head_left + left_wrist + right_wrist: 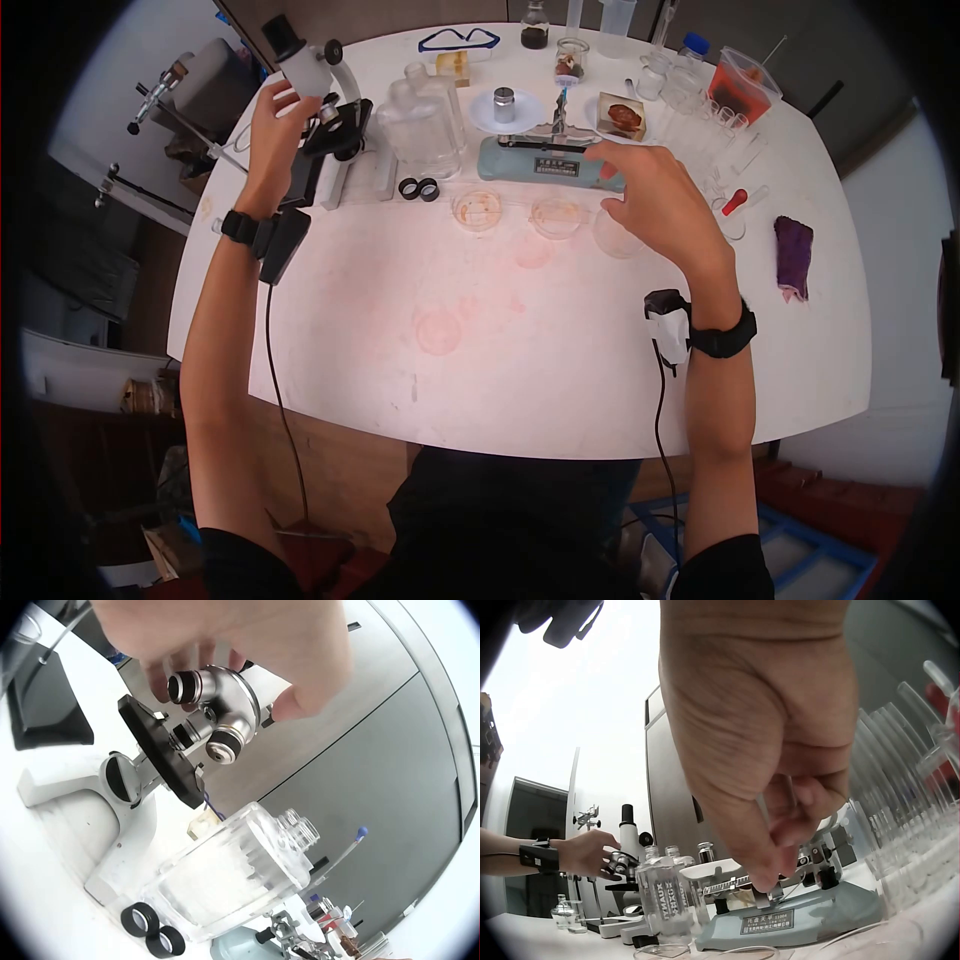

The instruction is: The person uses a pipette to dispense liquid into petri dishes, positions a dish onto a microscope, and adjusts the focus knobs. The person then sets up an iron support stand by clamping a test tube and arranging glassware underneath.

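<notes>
At the table's left stands a microscope [310, 75]. My left hand [277, 130] grips its silver nosepiece [236, 697], with the fingers behind an objective [187, 688] and the thumb on the opposite side. Below the objectives lies the black stage [157, 750]. My right hand [655, 195] hangs over the right end of a pale green balance [535, 163], thumb and index finger apart in the head view. In the right wrist view its loosely curled fingertips overlap the balance's beam [727, 885]. A metal weight [503, 105] stands on the left pan.
Clear glass bottles [420, 130] stand between microscope and balance. Two black eyepieces [419, 189] and glass dishes [477, 211] lie in front. At right are test tubes [725, 115], a red-bulbed dropper [735, 203] and a purple cloth [793, 257]. Safety glasses [458, 40] lie at the back.
</notes>
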A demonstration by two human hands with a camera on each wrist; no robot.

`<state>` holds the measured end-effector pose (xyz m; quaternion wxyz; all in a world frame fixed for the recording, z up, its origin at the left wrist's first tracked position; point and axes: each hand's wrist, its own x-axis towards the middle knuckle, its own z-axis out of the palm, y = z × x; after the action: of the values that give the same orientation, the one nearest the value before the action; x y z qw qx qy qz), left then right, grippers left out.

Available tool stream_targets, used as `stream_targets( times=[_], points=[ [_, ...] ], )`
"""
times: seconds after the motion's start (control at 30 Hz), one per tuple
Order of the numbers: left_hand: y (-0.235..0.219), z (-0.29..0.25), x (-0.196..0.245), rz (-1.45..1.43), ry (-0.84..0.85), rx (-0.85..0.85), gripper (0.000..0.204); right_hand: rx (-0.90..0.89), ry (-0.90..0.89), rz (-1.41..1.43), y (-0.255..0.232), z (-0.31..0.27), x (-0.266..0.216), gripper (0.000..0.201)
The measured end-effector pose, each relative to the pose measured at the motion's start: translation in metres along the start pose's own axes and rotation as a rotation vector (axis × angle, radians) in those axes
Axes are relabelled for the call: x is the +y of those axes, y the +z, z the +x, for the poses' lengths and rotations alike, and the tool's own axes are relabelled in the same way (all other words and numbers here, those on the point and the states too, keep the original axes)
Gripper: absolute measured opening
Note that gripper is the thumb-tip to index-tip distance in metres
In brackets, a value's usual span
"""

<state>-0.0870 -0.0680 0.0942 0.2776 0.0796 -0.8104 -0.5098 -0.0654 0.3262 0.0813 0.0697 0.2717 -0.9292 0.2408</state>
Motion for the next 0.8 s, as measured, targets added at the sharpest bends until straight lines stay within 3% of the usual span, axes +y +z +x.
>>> stream_targets(
  times=[0.07,0.3,0.4,0.47,0.57,0.7,0.8],
  points=[
    [-0.005,0.015,-0.002,0.029,-0.042,-0.099,0.054,-0.009,-0.005,-0.008,0.0,0.001,0.004,0.04],
    [0.0,0.03,-0.007,0.203,-0.068,-0.024,0.049,-0.014,-0.02,-0.036,0.002,0.001,0.007,0.041],
    [0.0,0.032,-0.01,-0.006,-0.178,-0.086,0.045,0.022,-0.036,-0.014,0.0,-0.001,0.003,0.037],
    [-0.001,0.032,-0.009,-0.205,-0.259,-0.26,0.046,0.02,-0.047,-0.029,0.002,-0.002,0.006,0.04],
    [-0.007,0.038,-0.004,-0.214,-0.271,-0.39,0.05,0.017,-0.056,-0.043,0.003,-0.003,0.007,0.043],
    [-0.007,0.041,0.0,-0.296,-0.332,-0.411,0.051,-0.025,-0.029,-0.038,0.003,-0.001,0.006,0.043],
    [-0.007,0.049,-0.008,-0.359,-0.327,-0.521,0.05,0.022,-0.046,-0.022,0.0,-0.002,0.0,0.037]
  ],
)
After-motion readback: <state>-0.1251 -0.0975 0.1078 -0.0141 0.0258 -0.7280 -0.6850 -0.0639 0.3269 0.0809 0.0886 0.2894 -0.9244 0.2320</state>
